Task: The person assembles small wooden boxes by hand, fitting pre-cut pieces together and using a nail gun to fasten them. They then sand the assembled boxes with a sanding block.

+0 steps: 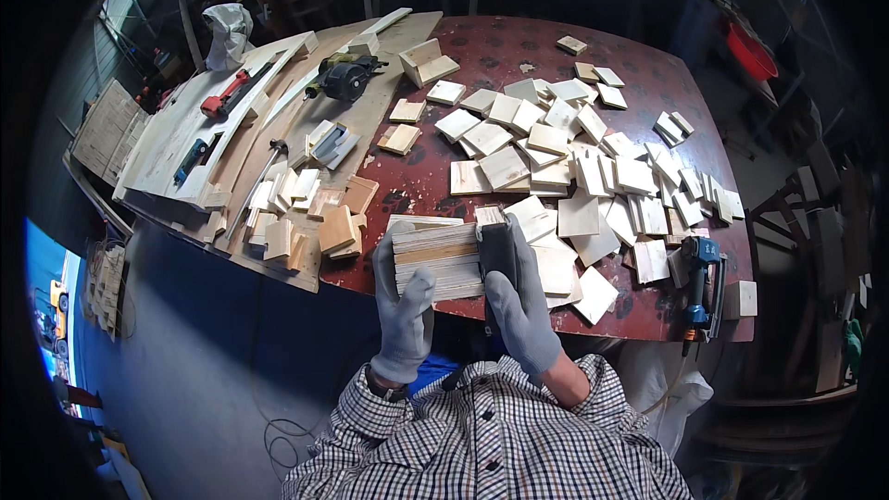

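My left hand [404, 306], in a grey glove, is closed round a block of layered wood [435, 264] in front of my chest. Its striped, plywood-like edges face up. My right hand [523, 306], gloved too, grips a dark, flat, block-like piece [497, 250], which lies against the right end of the layered wood. From here I cannot make out exactly what the dark piece is. Both hands are at the near edge of a dark red table [407, 199]. Just beyond them lies a heap of small pale wooden pieces [546, 143].
A blue nail gun [701, 287] lies at the table's right edge. On the left boards are a dark green power tool [347, 77], a red tool [224, 95], a blue tool [193, 163], a hammer [276, 150] and more wooden blocks [281, 238]. A red basin [750, 53] sits far right.
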`<action>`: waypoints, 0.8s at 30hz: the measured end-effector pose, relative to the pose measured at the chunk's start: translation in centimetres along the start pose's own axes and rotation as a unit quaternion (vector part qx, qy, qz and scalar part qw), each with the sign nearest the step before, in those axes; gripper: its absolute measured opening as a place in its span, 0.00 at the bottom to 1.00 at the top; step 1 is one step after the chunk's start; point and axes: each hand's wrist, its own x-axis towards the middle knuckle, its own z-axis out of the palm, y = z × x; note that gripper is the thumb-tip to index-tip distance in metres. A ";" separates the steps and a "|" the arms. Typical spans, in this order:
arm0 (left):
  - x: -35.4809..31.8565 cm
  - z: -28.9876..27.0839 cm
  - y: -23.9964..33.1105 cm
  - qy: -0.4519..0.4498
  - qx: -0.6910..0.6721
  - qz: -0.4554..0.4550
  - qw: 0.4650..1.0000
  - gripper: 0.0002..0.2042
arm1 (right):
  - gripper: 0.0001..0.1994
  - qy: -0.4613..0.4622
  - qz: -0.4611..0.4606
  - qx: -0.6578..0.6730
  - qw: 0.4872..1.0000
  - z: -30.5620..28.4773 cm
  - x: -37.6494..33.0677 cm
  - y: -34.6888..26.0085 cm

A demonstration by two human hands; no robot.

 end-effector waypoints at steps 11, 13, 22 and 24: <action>-1.9 -1.5 -1.6 0.003 -0.116 -0.099 0.988 0.33 | 0.33 0.009 0.076 0.045 0.996 0.0 1.7 4.4; -2.5 -1.3 -0.5 0.015 -0.074 -0.104 0.992 0.37 | 0.33 0.027 0.050 0.010 0.998 0.7 1.2 3.2; -2.6 -2.6 -2.8 0.037 -0.139 -0.149 0.978 0.36 | 0.32 -0.007 0.103 0.059 0.993 1.4 0.4 3.6; -2.5 -3.7 -4.2 -0.020 0.044 -0.009 0.999 0.34 | 0.33 -0.014 -0.019 -0.066 0.998 2.1 -0.8 2.1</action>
